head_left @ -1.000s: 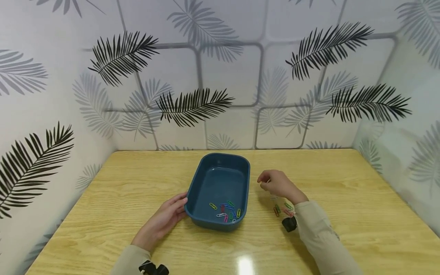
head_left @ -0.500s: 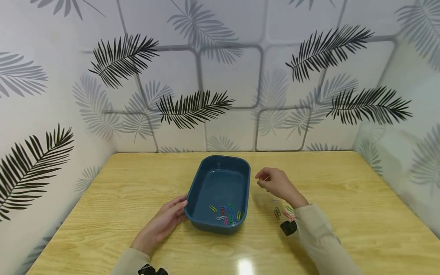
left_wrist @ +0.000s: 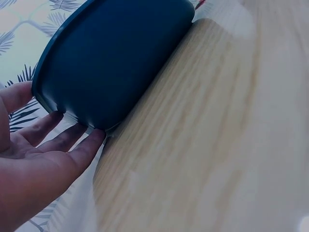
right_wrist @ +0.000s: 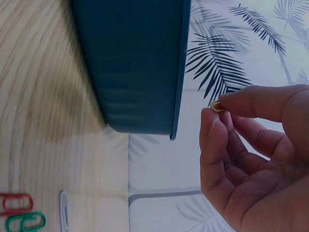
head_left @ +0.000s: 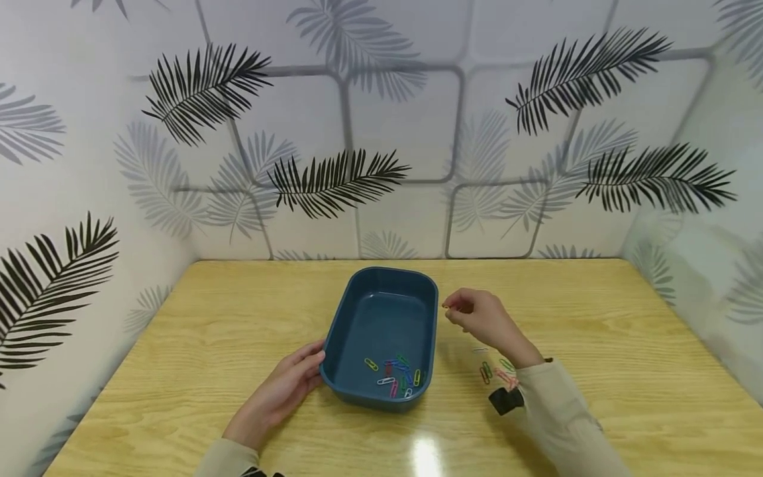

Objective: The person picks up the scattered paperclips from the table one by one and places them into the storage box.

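Thumb and fingers of my right hand (head_left: 481,324) pinch a small yellow paper clip (right_wrist: 216,106), held above the table just right of the dark blue plastic bin (head_left: 393,311). Only part of that clip shows between the fingertips. My left hand (head_left: 286,384) touches the bin's left outer side with extended fingers, its thumb at the rim, as the left wrist view shows. Several coloured paper clips lie at the near end inside the bin, among them a white clip (head_left: 386,381) and a yellow clip (head_left: 371,364).
Right of the bin, loose clips lie on the wooden table (head_left: 238,318): a red clip (right_wrist: 17,203), a green clip (right_wrist: 26,221), a white clip (right_wrist: 64,211) and pink ones (head_left: 505,377) by the right wrist. A leaf-patterned wall covering (head_left: 405,218) stands behind the table.
The head view has shifted slightly. My right hand, still pinching the clip, stays beside the bin with its fingers turned a little. My left hand keeps its place on the bin.
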Motion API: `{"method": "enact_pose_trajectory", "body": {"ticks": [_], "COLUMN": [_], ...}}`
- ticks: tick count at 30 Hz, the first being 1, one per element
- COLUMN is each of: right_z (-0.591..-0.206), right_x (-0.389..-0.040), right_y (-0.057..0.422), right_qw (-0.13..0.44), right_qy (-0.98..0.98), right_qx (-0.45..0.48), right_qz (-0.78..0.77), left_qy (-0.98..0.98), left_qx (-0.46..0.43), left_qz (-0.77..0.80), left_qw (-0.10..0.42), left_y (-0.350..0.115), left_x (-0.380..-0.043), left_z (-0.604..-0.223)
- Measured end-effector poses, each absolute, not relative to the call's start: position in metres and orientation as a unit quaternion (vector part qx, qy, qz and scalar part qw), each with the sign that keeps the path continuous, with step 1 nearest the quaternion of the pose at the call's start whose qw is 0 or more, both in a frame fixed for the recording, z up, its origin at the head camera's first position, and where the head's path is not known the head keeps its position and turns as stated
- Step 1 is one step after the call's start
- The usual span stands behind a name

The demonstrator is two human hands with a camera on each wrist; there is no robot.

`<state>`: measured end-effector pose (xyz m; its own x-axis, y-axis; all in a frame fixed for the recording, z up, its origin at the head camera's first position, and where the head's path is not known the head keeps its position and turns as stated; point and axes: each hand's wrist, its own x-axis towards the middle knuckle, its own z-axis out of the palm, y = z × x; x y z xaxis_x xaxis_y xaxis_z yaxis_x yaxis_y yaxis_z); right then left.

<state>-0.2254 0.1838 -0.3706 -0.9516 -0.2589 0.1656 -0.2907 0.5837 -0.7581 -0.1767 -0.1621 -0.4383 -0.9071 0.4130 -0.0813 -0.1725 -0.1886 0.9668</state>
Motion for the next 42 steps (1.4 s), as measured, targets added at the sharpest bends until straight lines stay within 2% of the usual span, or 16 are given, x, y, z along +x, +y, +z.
{"method": "enact_pose_trajectory", "body": {"ticks": [9, 18, 37, 42], "right_z": [-0.351, -0.350, -0.354, -0.353], "right_x": [-0.213, -0.210, -0.204, -0.207], "right_y": [0.170, 0.159, 0.145, 0.149], "right_qw": [-0.005, -0.047, -0.065, -0.105], "right_qy": [-0.867, -0.858, -0.847, -0.836], "right_qx": [0.193, 0.217, 0.251, 0.263], "right_qz": [0.459, 0.464, 0.464, 0.470], "left_qy": [0.618, 0.620, 0.621, 0.622], "left_qx": [0.111, 0.105, 0.096, 0.102], "left_qz": [0.755, 0.755, 0.756, 0.752], "left_qw": [0.187, 0.185, 0.185, 0.194], "left_y": [-0.161, -0.162, -0.167, -0.168], "left_x": [-0.181, -0.181, -0.176, -0.176], "left_z": [-0.430, -0.431, -0.435, -0.434]}}
